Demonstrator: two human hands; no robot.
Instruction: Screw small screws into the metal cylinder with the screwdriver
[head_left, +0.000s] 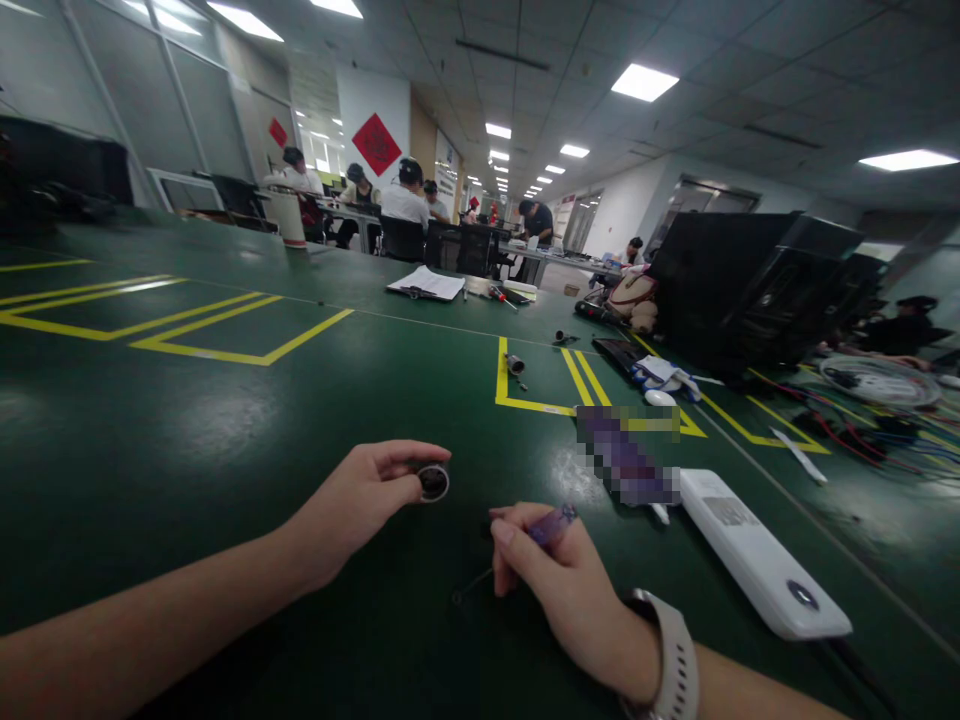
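My left hand (360, 500) rests on the green table (225, 430) and pinches a small round black part with a silver rim (433, 482) between thumb and fingers. My right hand (555, 580), with a white watch on its wrist, is closed round a thin tool with a translucent purple handle (553, 523). The tool's dark shaft (472, 585) points down and left onto the table, below the round part. The two hands are a short way apart.
A white flat device (757, 550) lies to the right of my right hand, beside a blurred purple patch (626, 455). Yellow lines (240, 355) mark the table. A small metal part (514, 364), papers (426, 283), black boxes (750, 280) and cables (862, 410) lie farther off. Seated people (405, 200) work at the back.
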